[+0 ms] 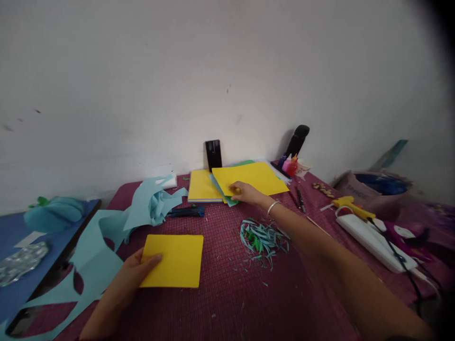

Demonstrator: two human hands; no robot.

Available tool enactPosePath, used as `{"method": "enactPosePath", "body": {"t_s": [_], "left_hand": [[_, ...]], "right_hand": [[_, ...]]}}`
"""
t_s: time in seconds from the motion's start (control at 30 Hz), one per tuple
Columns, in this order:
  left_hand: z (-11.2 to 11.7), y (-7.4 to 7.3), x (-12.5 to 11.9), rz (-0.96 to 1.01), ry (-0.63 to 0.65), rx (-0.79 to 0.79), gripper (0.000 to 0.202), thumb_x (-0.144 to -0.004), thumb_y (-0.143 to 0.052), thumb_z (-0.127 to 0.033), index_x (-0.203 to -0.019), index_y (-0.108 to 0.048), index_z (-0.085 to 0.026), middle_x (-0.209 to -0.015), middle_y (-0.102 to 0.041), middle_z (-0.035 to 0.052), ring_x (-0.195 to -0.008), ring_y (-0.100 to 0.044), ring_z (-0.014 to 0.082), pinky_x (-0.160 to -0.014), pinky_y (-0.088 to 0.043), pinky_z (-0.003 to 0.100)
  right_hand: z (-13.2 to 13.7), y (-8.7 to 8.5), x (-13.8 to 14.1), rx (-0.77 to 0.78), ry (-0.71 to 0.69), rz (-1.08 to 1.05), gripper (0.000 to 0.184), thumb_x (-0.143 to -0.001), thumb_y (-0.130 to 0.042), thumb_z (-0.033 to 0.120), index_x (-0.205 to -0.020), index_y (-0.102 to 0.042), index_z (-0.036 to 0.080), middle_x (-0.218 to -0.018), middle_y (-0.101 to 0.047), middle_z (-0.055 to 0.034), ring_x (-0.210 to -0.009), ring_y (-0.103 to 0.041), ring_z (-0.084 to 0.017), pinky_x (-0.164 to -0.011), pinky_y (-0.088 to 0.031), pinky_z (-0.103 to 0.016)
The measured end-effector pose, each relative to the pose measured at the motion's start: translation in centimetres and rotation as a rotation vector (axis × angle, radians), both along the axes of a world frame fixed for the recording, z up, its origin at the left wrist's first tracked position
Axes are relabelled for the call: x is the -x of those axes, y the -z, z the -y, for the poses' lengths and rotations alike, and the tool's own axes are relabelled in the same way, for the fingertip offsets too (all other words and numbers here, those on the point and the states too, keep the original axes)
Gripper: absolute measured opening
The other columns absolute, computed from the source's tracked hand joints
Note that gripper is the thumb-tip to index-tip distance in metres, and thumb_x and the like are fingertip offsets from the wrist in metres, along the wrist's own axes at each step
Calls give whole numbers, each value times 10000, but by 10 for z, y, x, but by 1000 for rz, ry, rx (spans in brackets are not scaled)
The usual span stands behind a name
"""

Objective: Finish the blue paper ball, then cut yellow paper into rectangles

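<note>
My left hand (133, 277) grips the left edge of a yellow paper sheet (176, 260) that lies near me on the maroon cloth, thumb on top. My right hand (247, 192) reaches far across and pinches the corner of a larger yellow sheet (254, 178) lying over a teal sheet (227, 199) near the wall. A silver bangle (273, 206) sits on that wrist. Beside it is a stack of yellow and coloured paper (202, 185).
Cut light-blue paper (106, 246) spreads at the left, with a blue cutter (186, 212) near it. A heap of teal and green shreds (263, 239) lies mid-table. A yellow glue gun (350, 206), white power strip (373, 239), pens (300, 199), glue bottles (289, 164) and a black phone (213, 154) stand right and back.
</note>
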State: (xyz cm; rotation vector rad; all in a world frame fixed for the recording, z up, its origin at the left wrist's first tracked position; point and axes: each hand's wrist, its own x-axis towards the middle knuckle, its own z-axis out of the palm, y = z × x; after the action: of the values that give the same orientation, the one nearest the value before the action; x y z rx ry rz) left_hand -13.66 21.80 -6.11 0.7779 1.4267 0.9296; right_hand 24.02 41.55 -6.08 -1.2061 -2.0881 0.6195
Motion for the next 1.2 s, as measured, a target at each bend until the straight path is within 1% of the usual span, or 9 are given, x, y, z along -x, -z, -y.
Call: {"method": "enactPosePath", "body": {"t_s": [0.1, 0.23, 0.4, 0.8, 0.9, 1.03, 1.1, 1.13, 1.2], "left_hand": [[0, -2, -1, -12, -31, 30, 535, -507, -881, -380, -928, -618, -180, -788, -748, 66, -655, -713, 243, -591, -575, 312], [-2, 5, 6, -1, 49, 77, 520, -568, -857, -398, -977, -612, -190, -851, -753, 74, -706, -718, 263, -604, -573, 325], [-4, 13, 12, 2, 68, 111, 530, -590, -844, -408, -1014, -622, -182, -898, -752, 99, -719, -717, 286, -619, -574, 356], [-5, 8, 11, -28, 25, 202, 539, -507, -879, -432, -935, -643, -204, -843, -755, 89, -695, -716, 311, -579, -582, 371], [-5, 7, 11, -29, 31, 207, 531, -515, -874, -435, -938, -648, -208, -855, -755, 95, -700, -717, 314, -579, -582, 373], [-4, 6, 8, -5, 4, 229, 515, -489, -884, -425, -900, -652, -218, -844, -756, 86, -684, -714, 310, -579, -580, 371], [-4, 8, 9, -4, 7, 235, 499, -495, -882, -424, -888, -647, -223, -841, -756, 79, -689, -713, 309, -588, -580, 370], [-4, 9, 10, -10, 6, 241, 499, -489, -884, -428, -877, -645, -225, -828, -756, 75, -674, -711, 307, -577, -577, 369], [-5, 12, 12, -24, 10, 249, 502, -479, -886, -435, -866, -642, -228, -796, -753, 67, -630, -702, 296, -544, -569, 357]], "right_hand": [[-6, 8, -9, 45, -20, -32, 428, -640, -802, 212, -1053, -691, 193, -1097, -680, -94, -990, -641, -250, -916, -479, -429], [-11, 14, -14, 94, -42, -82, 436, -643, -802, 229, -1063, -688, 193, -1104, -684, -88, -990, -646, -240, -902, -495, -416], [-14, 11, -14, 122, -57, -128, 398, -647, -791, 239, -1030, -699, 187, -1056, -700, -80, -946, -657, -225, -876, -512, -400], [-15, 11, -19, 125, -78, -136, 324, -663, -762, 262, -974, -710, 189, -973, -706, -55, -844, -653, -199, -816, -521, -366], [-10, 0, -14, 103, -87, -116, 261, -701, -729, 260, -951, -710, 190, -954, -697, -57, -852, -636, -205, -832, -503, -379], [44, -44, 1, -27, -86, -148, 242, -816, -610, 308, -1026, -699, 227, -964, -666, -71, -901, -602, -213, -856, -477, -399], [95, -71, 6, 37, -215, -180, 281, -901, -477, 349, -1109, -664, 333, -896, -667, -32, -800, -618, -184, -735, -509, -365], [123, -83, 8, 132, -368, -135, 304, -905, -451, 381, -1145, -633, 417, -873, -673, -9, -778, -631, -184, -678, -518, -360], [173, -99, 8, 170, -533, -82, 286, -835, -455, 500, -1064, -609, 574, -708, -657, 11, -719, -645, -222, -521, -498, -377]]}}
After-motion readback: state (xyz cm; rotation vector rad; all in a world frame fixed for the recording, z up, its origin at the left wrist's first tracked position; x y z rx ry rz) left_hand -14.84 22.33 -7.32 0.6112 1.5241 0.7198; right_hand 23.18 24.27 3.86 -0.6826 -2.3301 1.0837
